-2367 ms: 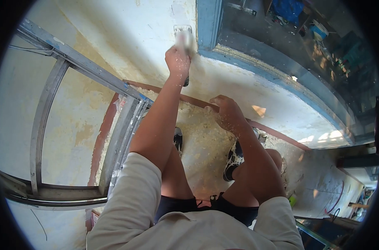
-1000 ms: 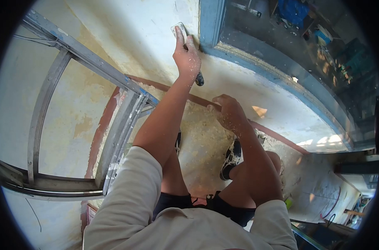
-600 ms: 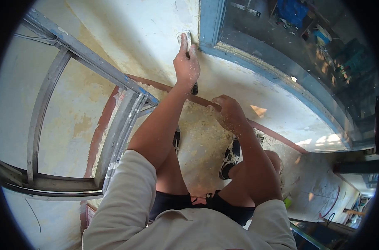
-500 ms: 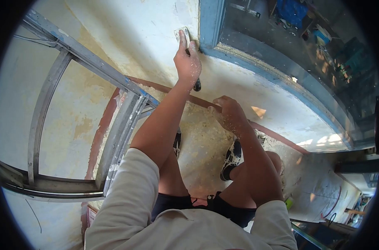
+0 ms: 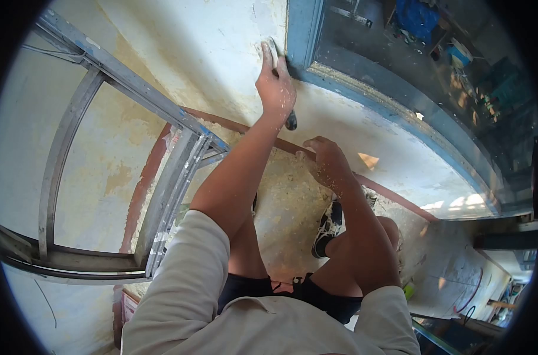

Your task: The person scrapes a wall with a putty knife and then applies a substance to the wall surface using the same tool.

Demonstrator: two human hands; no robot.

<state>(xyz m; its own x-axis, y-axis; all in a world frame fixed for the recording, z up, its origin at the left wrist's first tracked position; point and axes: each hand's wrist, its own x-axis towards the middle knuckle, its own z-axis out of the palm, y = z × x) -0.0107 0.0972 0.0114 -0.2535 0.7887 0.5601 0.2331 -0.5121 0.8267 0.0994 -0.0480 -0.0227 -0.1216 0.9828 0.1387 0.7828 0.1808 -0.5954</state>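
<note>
My left hand (image 5: 276, 92) is closed around a scraper (image 5: 291, 121), its fingers stretched along the blade. The dark handle end sticks out below my palm, and the narrow blade is seen nearly edge-on. It lies against the pale wall (image 5: 233, 41) beside the blue window frame (image 5: 303, 35). Held low in front of the wall below the window, my right hand (image 5: 328, 161) has loosely bent fingers, somewhat apart, with nothing visible in them. Pale flakes and dust cling to both hands.
A paint-spotted metal ladder (image 5: 145, 94) leans along the left. Scrapings litter the floor (image 5: 281, 207) around my shoes (image 5: 330, 228). A reddish-brown strip (image 5: 399, 198) runs along the wall base. Window glass (image 5: 393, 65) curves along the upper right.
My left hand has moved slightly right and down with the scraper, closer to the window frame. The blade has turned from broad face to edge-on. My right hand stays nearly still.
</note>
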